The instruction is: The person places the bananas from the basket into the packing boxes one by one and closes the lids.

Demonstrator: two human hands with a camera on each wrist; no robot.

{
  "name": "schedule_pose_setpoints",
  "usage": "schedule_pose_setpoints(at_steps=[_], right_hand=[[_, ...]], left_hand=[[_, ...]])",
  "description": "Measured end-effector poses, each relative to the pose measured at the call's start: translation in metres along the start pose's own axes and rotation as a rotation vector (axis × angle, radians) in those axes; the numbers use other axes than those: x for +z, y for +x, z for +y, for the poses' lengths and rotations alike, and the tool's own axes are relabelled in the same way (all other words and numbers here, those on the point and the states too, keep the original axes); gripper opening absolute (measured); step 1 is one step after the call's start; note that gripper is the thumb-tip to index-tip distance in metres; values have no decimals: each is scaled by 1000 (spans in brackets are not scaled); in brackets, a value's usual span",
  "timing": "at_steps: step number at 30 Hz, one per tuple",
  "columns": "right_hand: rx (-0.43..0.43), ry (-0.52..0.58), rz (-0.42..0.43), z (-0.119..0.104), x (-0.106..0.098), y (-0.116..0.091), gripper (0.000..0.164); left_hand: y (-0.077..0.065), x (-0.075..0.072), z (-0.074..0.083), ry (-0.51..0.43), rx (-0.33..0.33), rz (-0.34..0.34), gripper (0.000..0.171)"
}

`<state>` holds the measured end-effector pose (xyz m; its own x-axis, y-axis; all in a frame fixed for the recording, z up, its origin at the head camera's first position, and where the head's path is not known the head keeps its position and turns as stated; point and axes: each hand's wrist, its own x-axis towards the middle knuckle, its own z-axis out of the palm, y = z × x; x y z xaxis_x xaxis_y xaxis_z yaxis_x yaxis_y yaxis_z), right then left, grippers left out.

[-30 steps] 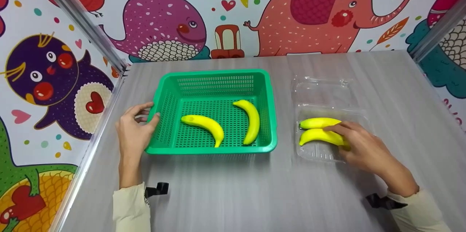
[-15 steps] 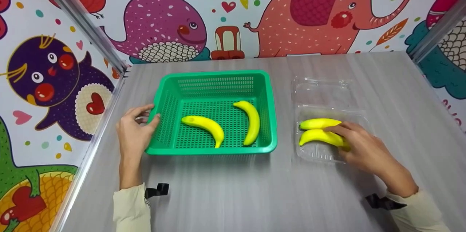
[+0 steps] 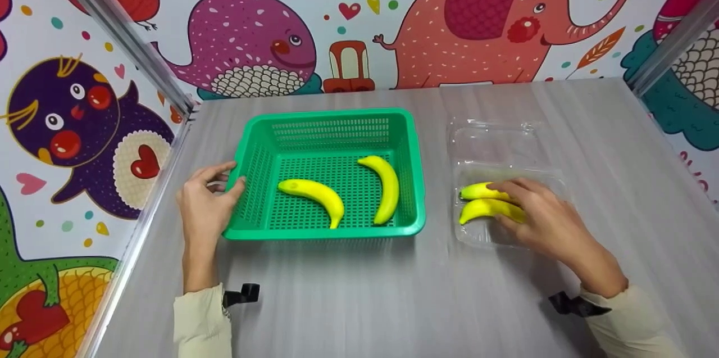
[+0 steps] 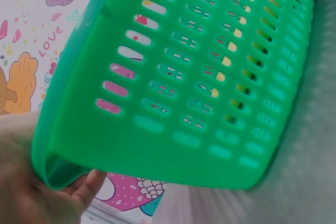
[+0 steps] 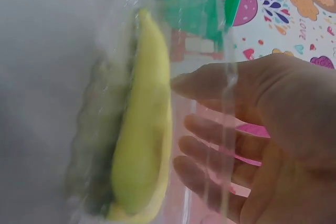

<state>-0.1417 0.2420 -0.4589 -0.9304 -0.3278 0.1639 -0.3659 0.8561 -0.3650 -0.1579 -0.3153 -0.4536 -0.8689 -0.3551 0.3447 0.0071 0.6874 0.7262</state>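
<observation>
At the left side of a green plastic basket, my left hand pinches the rim between thumb and fingers; the left wrist view shows that hand at the rim's corner. Inside the basket lie a curved yellow banana and a second banana. My right hand is over a clear plastic clamshell box holding two bananas, the rear banana and the front banana. Its fingers cover their right ends. In the right wrist view, the thumb is right at a banana, fingers relaxed.
The clamshell's raised or folded-back lid lies behind its base. A grey wood-grain table carries everything. Printed cartoon panels stand at the back and sides, with a metal post at the back left corner.
My right hand has shifted left along the two bananas, its fingers now reaching over the rear one. The left hand keeps its place at the basket rim.
</observation>
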Motion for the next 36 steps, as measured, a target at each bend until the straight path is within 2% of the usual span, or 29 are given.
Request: schedule_pose_setpoints(at_steps=[4, 10, 21, 26, 36], right_hand=[[-22, 55, 43, -15, 2, 13, 53], [-56, 93, 58, -48, 5, 33, 53], [-187, 133, 109, -110, 17, 66, 55], [-230, 158, 108, -124, 26, 84, 52], [-235, 174, 51, -134, 41, 106, 48]], left_hand=[[0, -1, -1, 12, -3, 0, 31], [0, -3, -1, 19, -10, 7, 31], [2, 1, 1, 12, 3, 13, 30], [1, 2, 1, 21, 1, 12, 30], [0, 2, -1, 21, 3, 11, 30]])
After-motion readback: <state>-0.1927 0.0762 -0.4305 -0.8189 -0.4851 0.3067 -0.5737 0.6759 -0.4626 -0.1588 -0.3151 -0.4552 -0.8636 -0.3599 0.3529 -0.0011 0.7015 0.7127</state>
